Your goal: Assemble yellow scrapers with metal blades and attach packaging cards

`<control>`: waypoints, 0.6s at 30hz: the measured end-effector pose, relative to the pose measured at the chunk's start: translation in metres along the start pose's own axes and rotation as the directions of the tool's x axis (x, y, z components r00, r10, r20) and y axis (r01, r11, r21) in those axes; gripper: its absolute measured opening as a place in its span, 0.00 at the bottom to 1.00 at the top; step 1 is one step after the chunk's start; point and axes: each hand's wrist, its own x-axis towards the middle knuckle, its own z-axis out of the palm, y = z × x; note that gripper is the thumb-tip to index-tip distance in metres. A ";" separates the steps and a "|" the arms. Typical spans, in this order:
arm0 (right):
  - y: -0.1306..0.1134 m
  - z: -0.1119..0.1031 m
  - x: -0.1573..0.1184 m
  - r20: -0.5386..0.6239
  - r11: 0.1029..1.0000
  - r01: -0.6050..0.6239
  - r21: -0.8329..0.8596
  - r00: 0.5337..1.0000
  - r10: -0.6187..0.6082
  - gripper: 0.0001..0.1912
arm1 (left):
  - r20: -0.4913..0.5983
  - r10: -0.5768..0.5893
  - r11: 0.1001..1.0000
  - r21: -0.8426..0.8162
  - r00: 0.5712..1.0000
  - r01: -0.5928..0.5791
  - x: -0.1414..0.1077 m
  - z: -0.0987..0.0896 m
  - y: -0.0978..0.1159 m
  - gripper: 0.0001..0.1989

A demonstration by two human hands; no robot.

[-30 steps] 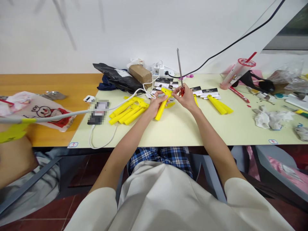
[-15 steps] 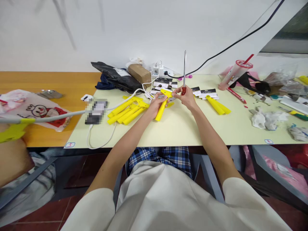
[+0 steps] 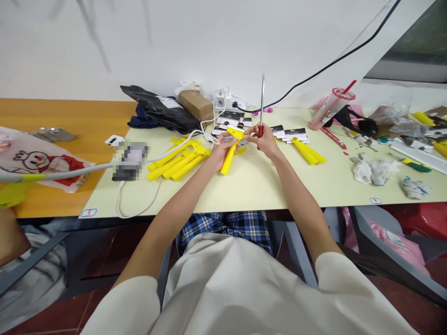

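Head camera: I see the left hand (image 3: 219, 152) clamped around a yellow T-shaped scraper handle (image 3: 228, 160) over the table (image 3: 251, 188), probably steadying it. The right hand (image 3: 268, 142) clasps a red-handled screwdriver (image 3: 261, 110) tip-up, likely freeing its fingertips, close together at the handle's head.

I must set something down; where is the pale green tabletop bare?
Bare: front of the pale green tabletop, between left forearm and right forearm; also from the paired yellow plastic handles rightward to the crumpled white tissue. Crowded: the back, by black plastic bag and brown oblong box.
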 end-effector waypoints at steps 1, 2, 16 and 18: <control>0.000 -0.001 0.000 0.009 1.000 0.007 0.010 1.000 -0.007 0.36 | -0.010 -0.004 1.000 -0.004 1.000 0.004 0.000 0.000 0.000 0.28; 0.000 -0.001 0.000 0.018 1.000 0.014 0.019 1.000 -0.014 0.36 | -0.021 -0.008 1.000 -0.007 1.000 0.008 0.000 0.001 0.001 0.28; 0.003 -0.002 0.005 -0.014 0.981 0.180 -0.070 0.983 -0.181 0.36 | 0.002 -0.001 1.000 -0.025 1.000 0.001 0.000 0.001 0.004 0.27; 0.005 -0.001 0.006 -0.011 0.974 0.200 -0.103 0.979 -0.202 0.36 | 0.005 0.000 1.000 -0.027 1.000 0.000 0.000 0.001 0.004 0.27</control>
